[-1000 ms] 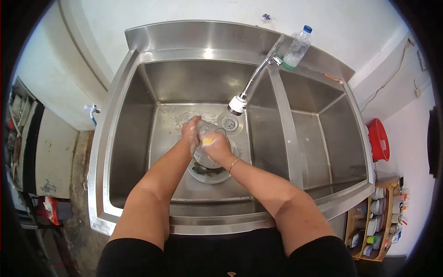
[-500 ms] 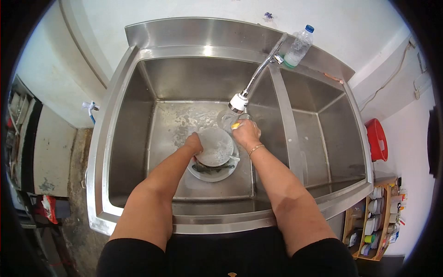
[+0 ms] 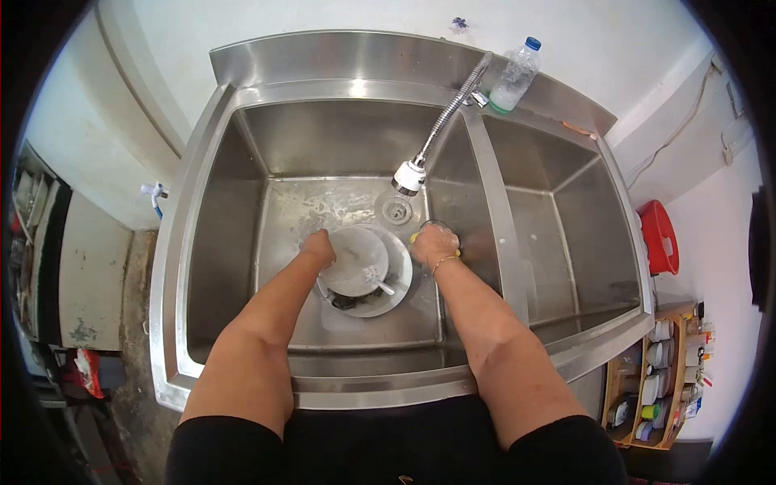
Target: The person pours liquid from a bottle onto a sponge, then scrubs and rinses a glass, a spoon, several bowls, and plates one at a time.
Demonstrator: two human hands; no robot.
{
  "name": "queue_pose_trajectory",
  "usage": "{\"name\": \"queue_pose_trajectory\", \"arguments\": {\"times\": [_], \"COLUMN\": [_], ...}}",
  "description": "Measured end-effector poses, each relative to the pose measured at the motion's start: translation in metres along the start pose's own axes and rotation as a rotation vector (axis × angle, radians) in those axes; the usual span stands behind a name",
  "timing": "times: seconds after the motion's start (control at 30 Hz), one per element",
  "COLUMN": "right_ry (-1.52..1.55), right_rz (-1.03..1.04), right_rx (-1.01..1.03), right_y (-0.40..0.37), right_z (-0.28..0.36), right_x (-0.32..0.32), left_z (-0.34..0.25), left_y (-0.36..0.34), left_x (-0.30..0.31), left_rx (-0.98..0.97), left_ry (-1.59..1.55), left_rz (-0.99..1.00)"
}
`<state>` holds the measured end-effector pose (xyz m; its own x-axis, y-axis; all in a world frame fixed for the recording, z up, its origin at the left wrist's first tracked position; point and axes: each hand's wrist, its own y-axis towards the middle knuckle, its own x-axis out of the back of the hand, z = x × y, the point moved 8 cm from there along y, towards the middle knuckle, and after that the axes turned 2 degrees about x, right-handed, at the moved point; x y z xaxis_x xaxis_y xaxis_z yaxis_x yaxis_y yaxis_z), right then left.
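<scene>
While left hand (image 3: 318, 245) keeps plate (image 3: 360, 260), right hand (image 3: 434, 244) — clutching sponge (image 3: 414, 238) — has lowered

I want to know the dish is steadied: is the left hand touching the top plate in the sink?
Touching. The head view shows the left hand closed over the left rim of the soapy plate, with no gap.

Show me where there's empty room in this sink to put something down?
The right basin is bare all over. In the left basin, the floor between its left wall and the left hand is free too. The middle is crowded: the plates, the right hand gripping a sponge, the drain.
</scene>
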<state>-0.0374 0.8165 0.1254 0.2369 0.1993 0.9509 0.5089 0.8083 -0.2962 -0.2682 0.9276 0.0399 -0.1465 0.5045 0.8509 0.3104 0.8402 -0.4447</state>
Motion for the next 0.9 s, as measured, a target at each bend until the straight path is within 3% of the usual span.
{"name": "queue_pose_trajectory", "arguments": {"times": [0.13,0.27,0.3,0.43,0.5,0.53,0.6,0.73,0.8,0.83,0.9], "right_ry": [-0.013,-0.064,-0.11,-0.255,-0.253,-0.249,-0.264,-0.283,-0.279,-0.273,-0.224], "right_rz": [0.105,0.126,0.203,0.406,0.381,0.35,0.335,0.263,0.225,0.191,0.225], "right_rx": [-0.032,0.0,0.048,0.127,0.121,0.111,0.13,0.149,0.195,0.234,0.307], "right_y": [-0.001,0.001,-0.005,-0.016,-0.014,-0.012,-0.015,-0.014,-0.022,-0.027,-0.033], "right_z": [-0.002,-0.002,0.004,0.015,0.016,0.016,0.019,0.024,0.033,0.039,0.048], "right_x": [-0.005,-0.008,-0.004,0.007,0.012,0.017,0.022,0.027,0.035,0.039,0.034], "left_z": [-0.001,0.002,0.002,0.006,0.004,0.004,0.002,-0.013,-0.026,-0.028,-0.037], "left_y": [-0.001,-0.006,-0.007,-0.011,-0.006,-0.006,-0.009,-0.024,-0.029,-0.028,-0.043], "left_x": [0.006,0.027,0.034,0.056,0.054,0.061,0.058,0.07,0.08,0.073,0.091], "left_rx": [0.008,0.057,0.043,0.082,-0.025,-0.022,-0.028,-0.035,-0.193,-0.193,-0.281], "left_ry": [0.033,-0.06,-0.062,-0.105,-0.091,-0.091,-0.258,-0.334,-0.203,-0.204,-0.246], "left_rz": [-0.005,-0.282,-0.391,-0.397,-0.217,-0.218,0.01,0.077,-0.153,-0.156,-0.471]}}
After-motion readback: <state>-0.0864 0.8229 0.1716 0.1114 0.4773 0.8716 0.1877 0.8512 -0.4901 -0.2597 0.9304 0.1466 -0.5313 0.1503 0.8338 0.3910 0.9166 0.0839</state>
